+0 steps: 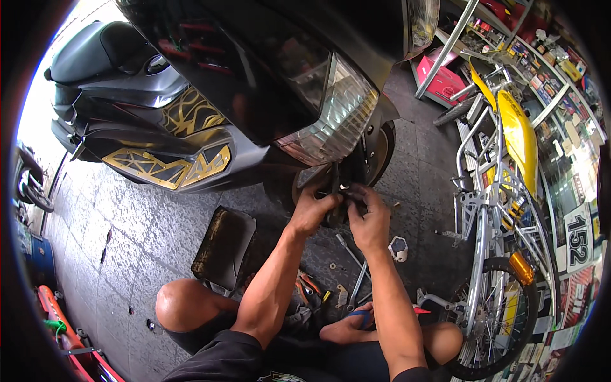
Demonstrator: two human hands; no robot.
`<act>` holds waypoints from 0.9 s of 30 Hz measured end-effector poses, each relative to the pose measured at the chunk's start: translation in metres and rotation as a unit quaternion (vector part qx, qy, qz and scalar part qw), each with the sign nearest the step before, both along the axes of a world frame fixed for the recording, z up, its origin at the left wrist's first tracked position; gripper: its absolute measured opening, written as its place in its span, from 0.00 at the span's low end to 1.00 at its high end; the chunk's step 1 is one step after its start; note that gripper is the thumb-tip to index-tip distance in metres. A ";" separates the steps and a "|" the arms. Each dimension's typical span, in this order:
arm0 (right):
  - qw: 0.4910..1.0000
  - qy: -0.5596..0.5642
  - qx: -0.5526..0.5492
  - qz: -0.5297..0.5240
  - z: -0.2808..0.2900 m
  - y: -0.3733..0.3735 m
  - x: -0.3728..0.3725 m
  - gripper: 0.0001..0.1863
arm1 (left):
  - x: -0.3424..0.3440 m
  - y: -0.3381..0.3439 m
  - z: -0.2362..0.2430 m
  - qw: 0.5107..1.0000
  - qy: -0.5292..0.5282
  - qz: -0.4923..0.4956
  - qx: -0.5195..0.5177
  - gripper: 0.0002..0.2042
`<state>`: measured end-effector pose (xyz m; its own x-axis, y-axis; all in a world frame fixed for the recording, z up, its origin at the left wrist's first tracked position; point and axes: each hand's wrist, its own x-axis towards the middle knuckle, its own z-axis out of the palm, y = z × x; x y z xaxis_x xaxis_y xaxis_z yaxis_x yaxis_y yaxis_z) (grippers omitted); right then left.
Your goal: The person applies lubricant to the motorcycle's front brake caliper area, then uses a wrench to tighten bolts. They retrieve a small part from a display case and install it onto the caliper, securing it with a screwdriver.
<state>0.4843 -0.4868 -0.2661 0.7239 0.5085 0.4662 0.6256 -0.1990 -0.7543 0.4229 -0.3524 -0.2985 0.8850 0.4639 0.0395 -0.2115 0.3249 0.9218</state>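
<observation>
Both of my hands meet beside the front wheel (382,153) of a black scooter (248,76), just below its headlight (347,111). My left hand (312,209) is closed around a dark part by the wheel, its thumb pointing right. Facing it, my right hand (369,216) has its fingers bent and pinched at the same spot. A small bright piece (344,187) shows between the fingertips. Shadow and the fingers hide what exactly each hand grips.
On the floor lie orange-handled pliers (310,284), a long metal wrench (359,284), a flat metal plate (342,297) and a white cap-like part (398,249). A grimy open tray (223,248) sits left. To the right stands a yellow-and-silver bike frame (519,137) before cluttered shelves.
</observation>
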 end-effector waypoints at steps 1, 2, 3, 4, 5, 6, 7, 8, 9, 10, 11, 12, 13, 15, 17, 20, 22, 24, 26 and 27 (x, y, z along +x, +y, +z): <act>1.000 -0.002 0.002 0.005 0.000 0.001 -0.001 0.15 | -0.001 0.002 0.001 1.000 -0.010 -0.006 0.010 0.24; 1.000 -0.003 0.005 0.011 0.000 0.002 -0.002 0.15 | 0.000 0.003 -0.003 1.000 -0.016 0.010 0.016 0.25; 1.000 -0.005 0.008 0.016 0.000 0.004 -0.003 0.15 | 0.002 0.003 -0.010 0.999 -0.023 0.026 0.022 0.26; 1.000 -0.022 0.000 0.012 0.000 0.004 -0.004 0.15 | 0.002 0.003 -0.013 0.998 -0.028 0.039 0.027 0.27; 0.999 -0.039 -0.007 0.008 0.000 0.004 -0.005 0.15 | 0.002 0.003 -0.016 0.999 -0.025 0.036 0.031 0.27; 0.998 -0.056 -0.014 0.004 0.001 0.005 -0.006 0.15 | 0.001 0.003 -0.020 0.999 -0.022 0.033 0.035 0.27; 0.997 -0.076 -0.020 0.001 0.002 0.005 -0.008 0.15 | 0.001 0.004 -0.021 0.999 -0.020 0.030 0.039 0.28; 0.995 -0.096 -0.026 -0.002 0.004 0.006 -0.009 0.15 | 0.001 0.004 -0.022 0.999 -0.024 0.028 0.038 0.27; 0.993 -0.116 -0.032 -0.006 0.005 0.006 -0.009 0.15 | 0.002 0.006 -0.023 0.999 -0.028 0.026 0.037 0.27; 0.991 -0.130 -0.034 -0.009 0.004 0.005 -0.008 0.14 | 0.003 0.005 -0.022 0.999 -0.033 0.022 0.035 0.26; 0.989 -0.145 -0.037 -0.012 0.003 0.004 -0.007 0.14 | 0.004 0.004 -0.020 0.999 -0.023 0.015 0.036 0.26; 0.986 -0.159 -0.039 -0.015 0.003 0.002 -0.005 0.14 | 0.005 0.003 -0.019 0.999 -0.013 0.007 0.037 0.26; 0.986 -0.162 -0.037 -0.014 0.003 0.003 -0.006 0.14 | 0.003 0.003 -0.017 0.999 -0.002 0.001 0.039 0.26; 0.985 -0.167 -0.032 -0.012 0.006 0.004 -0.007 0.13 | 0.006 0.005 -0.023 1.000 -0.004 0.006 0.029 0.25; 0.981 -0.189 -0.034 -0.002 0.007 0.004 -0.007 0.13 | 0.006 0.006 -0.022 1.000 0.000 0.003 0.010 0.25; 0.979 -0.199 -0.041 0.002 0.009 0.005 -0.007 0.13 | 0.005 0.007 -0.017 1.000 0.007 0.000 -0.007 0.24; 0.977 -0.207 -0.044 0.003 0.009 0.005 -0.006 0.13 | 0.007 0.006 -0.012 1.000 -0.007 0.014 0.009 0.23; 0.974 -0.224 -0.043 0.006 0.008 0.005 -0.005 0.13 | 0.006 0.008 -0.007 1.000 0.009 0.003 0.017 0.24; 0.971 -0.233 -0.053 0.004 0.010 0.005 -0.005 0.13 | 0.004 0.008 -0.002 1.000 0.015 -0.003 0.027 0.24; 0.970 -0.237 -0.058 0.003 0.010 0.005 -0.005 0.13 | 0.003 0.008 0.001 0.999 0.011 -0.003 0.034 0.24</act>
